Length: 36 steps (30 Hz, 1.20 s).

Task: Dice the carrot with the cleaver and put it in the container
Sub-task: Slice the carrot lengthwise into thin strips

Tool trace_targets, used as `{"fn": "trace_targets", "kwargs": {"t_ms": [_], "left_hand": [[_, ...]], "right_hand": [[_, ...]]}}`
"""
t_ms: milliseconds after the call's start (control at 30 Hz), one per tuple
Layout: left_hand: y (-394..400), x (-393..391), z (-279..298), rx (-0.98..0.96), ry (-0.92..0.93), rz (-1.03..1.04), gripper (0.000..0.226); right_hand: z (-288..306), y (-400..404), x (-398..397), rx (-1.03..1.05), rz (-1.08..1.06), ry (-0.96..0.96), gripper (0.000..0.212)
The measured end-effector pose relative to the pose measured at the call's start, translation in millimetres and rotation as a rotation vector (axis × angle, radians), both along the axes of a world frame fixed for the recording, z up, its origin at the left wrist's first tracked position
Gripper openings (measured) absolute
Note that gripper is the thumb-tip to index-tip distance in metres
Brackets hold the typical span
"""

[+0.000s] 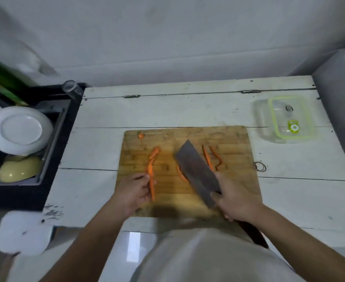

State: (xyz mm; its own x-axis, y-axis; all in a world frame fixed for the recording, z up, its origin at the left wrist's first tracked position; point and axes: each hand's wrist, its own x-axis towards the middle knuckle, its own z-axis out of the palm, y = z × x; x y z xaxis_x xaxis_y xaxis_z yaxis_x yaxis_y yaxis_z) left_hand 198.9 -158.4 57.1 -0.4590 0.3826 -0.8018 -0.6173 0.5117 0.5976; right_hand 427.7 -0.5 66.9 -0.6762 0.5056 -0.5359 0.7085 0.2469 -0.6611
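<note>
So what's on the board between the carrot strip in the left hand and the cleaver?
In the head view, mostly bare board; one short carrot piece lies right beside the cleaver blade, apart from the strip the left hand pinches.

Setting: home kitchen, modest. Evidence — worn white-painted plank tabletop (98, 151) with hinges at the back, set against a plain grey wall (167, 37). Wooden board (228, 139) on it carries carrot strips (151, 165). To the left, a dark rack (51, 127) holds a white plate (19, 130) upside down, a yellow bowl (20, 168) and a glass (72, 89) — washed dishes. Clear container (285, 119) with green-edged lid at the far right.
</note>
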Motion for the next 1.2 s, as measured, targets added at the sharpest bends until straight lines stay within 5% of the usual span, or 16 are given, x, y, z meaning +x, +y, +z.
{"fn": "trace_targets", "kwargs": {"t_ms": [133,300,533,667,867,1033,1200], "left_hand": [[-18.7,-2.1,-9.0,-0.009,0.004,0.034,0.022],[-11.4,14.4,-19.8,-0.088,0.123,-0.047,0.024],[75.7,48.8,-34.3,-0.134,0.368,-0.386,0.009],[65.6,48.2,-33.4,-0.233,0.425,-0.594,0.025],[56.7,65.1,-22.1,-0.037,0.04,-0.226,0.011],[56.9,77.8,-35.0,-0.05,0.07,-0.182,0.007],[51.3,69.1,-47.6,-0.001,0.138,0.077,0.013]], "right_hand": [[-11.9,-30.2,-19.0,0.132,0.121,-0.094,0.032],[-10.9,-18.1,-15.5,0.221,0.011,-0.149,0.041],[2.9,14.0,-14.2,0.322,-0.128,-0.156,0.035],[9.4,-1.5,-10.0,0.366,-0.116,-0.118,0.035],[16.5,-41.1,-7.9,0.409,-0.024,-0.23,0.025],[11.7,-47.1,-8.0,0.441,0.007,-0.241,0.032],[4.8,-38.7,-2.5,0.462,0.034,-0.216,0.028]]}}
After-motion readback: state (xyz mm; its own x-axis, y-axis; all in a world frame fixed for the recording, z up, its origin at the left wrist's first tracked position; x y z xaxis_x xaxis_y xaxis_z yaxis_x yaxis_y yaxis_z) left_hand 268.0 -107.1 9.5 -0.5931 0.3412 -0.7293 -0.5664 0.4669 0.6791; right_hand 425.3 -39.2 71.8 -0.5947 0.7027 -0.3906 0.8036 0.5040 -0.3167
